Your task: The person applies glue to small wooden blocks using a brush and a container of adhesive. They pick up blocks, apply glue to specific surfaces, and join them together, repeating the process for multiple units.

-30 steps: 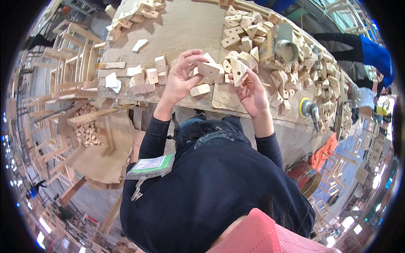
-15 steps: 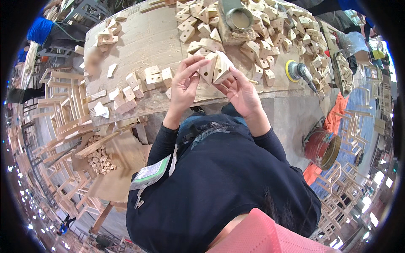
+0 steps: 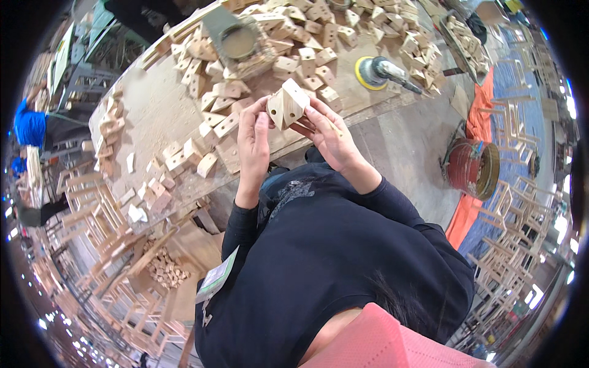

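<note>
Two pale wooden corner blocks with drilled holes are held side by side above the table's near edge. My left hand (image 3: pixel 253 138) is closed on the left block (image 3: pixel 278 113), thumb and fingers at its side. My right hand (image 3: pixel 336 142) grips the right block (image 3: pixel 297 97), its thumb against the outer face. The blocks meet or nearly meet at a tilt; whether they touch I cannot tell. Just beyond them lies a heap of similar drilled blocks (image 3: pixel 228 90) on the wooden table (image 3: pixel 161 101).
A sander (image 3: pixel 375 72) with a yellow-edged pad lies right of my hands. Behind the blocks stands a grey fixture with a round cup (image 3: pixel 238 44). A red bucket (image 3: pixel 469 167) is on the floor at right; a carton of wood offcuts (image 3: pixel 165 267) sits lower left.
My view has turned, so the table appears rotated and shifted left. Both hands still hold the blocks, which have been tilted, and the left fingers have closed in on the left one.
</note>
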Motion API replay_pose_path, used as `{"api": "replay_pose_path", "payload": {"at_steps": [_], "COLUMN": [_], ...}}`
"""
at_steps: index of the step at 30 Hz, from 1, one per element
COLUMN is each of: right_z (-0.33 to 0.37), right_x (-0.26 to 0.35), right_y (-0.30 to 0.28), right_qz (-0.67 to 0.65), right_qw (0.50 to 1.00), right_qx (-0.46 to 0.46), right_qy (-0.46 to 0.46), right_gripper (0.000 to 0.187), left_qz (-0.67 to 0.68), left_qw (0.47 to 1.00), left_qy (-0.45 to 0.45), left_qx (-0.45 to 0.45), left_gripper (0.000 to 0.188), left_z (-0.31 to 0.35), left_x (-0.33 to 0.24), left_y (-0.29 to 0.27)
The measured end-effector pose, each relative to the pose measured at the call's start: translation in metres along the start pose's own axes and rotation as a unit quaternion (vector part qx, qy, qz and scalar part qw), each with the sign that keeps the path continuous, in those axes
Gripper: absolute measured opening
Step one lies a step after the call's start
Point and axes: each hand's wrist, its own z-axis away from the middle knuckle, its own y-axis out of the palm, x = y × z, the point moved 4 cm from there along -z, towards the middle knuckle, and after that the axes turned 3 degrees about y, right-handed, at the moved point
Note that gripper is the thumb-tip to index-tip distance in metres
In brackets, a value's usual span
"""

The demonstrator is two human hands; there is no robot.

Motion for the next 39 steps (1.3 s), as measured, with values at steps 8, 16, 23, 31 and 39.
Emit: {"api": "replay_pose_path", "payload": {"at_steps": [8,16,23,31,39], "right_z": [0.014,0.004,-0.060,-0.097,-0.080], "right_x": [0.046,0.128,0.159,0.161,0.173], "right_y": [-0.087,-0.193,-0.253,-0.262,-0.267], "right_qz": [0.074,0.444,0.772,0.759,0.789], "right_qw": [0.993,0.857,0.586,0.625,0.606], "right_qx": [-0.056,-0.170,-0.088,-0.013,-0.020], "right_qy": [-0.078,-0.200,-0.229,-0.184,-0.102], "right_gripper": [0.046,0.041,0.064,0.062,0.066], "left_qz": [-0.034,-0.317,-0.434,-0.428,-0.392], "left_qw": [0.998,0.933,0.860,0.882,0.900], "left_qy": [0.031,0.133,0.145,0.065,0.104], "left_qx": [0.037,0.109,0.228,0.188,0.158], "left_gripper": [0.066,0.061,0.075,0.082,0.076], "left_z": [-0.028,-0.060,-0.061,-0.056,-0.055], "left_x": [0.024,0.064,0.116,0.133,0.138], "left_y": [0.114,0.200,0.241,0.240,0.239]}}
